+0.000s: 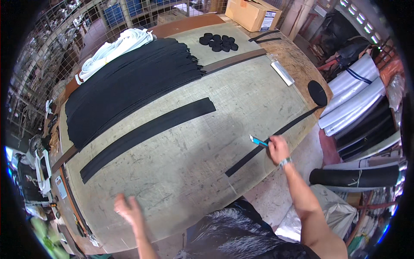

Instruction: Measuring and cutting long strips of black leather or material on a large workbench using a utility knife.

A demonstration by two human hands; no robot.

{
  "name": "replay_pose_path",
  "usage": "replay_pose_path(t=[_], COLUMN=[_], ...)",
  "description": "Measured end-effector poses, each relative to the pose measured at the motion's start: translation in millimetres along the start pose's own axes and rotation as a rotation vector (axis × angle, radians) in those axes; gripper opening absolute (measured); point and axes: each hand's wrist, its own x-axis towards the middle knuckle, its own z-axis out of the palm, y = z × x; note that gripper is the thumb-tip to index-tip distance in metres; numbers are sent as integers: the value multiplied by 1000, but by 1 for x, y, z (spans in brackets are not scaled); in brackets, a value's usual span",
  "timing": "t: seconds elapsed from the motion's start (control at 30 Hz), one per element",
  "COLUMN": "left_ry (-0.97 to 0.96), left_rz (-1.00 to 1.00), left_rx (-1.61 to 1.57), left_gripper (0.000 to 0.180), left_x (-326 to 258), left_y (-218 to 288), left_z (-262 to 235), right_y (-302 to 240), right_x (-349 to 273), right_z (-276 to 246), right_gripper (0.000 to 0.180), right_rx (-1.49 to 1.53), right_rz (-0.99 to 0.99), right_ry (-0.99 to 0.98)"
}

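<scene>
My right hand (279, 150) is closed around a teal utility knife (258, 141), its blade end pointing left. Under the knife runs a narrow black strip (242, 164), lying flat along the table's near right side. That strip leads back to a round black coil (318, 93) at the right edge. My left hand (128, 208) is over the near left of the table, slightly blurred, fingers apart and holding nothing. A wider black strip (148, 134) lies flat beyond it. Behind that spreads a large stack of long black strips (133, 84).
Several small black rolls (218, 42) sit at the back, near a cardboard box (253, 15). A bundle of white strap (113, 50) rests behind the black stack. A brown bar (235, 61) crosses the worktable. A silvery block (282, 73) lies at right. Large rolls (351, 93) stand off the right edge.
</scene>
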Motion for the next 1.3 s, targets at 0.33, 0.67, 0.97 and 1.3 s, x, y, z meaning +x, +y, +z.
replay_pose_path(t=[0.33, 0.67, 0.97, 1.3], left_ry=[-525, -628, -807, -421], left_rz=[618, 659, -379, -483], left_rx=[-325, -436, -678, -730], left_gripper=[40, 15, 17, 23], left_x=[-87, -129, -139, -150], left_y=[340, 307, 269, 95], left_z=[86, 74, -15, -70], right_y=[26, 86, -54, -202], right_x=[-21, 74, 68, -80], right_z=[21, 10, 20, 55], right_gripper=[16, 10, 16, 34], right_rx=[252, 553, 373, 390], right_rz=[123, 143, -329, -615], right_ry=[-26, -156, -219, -1200])
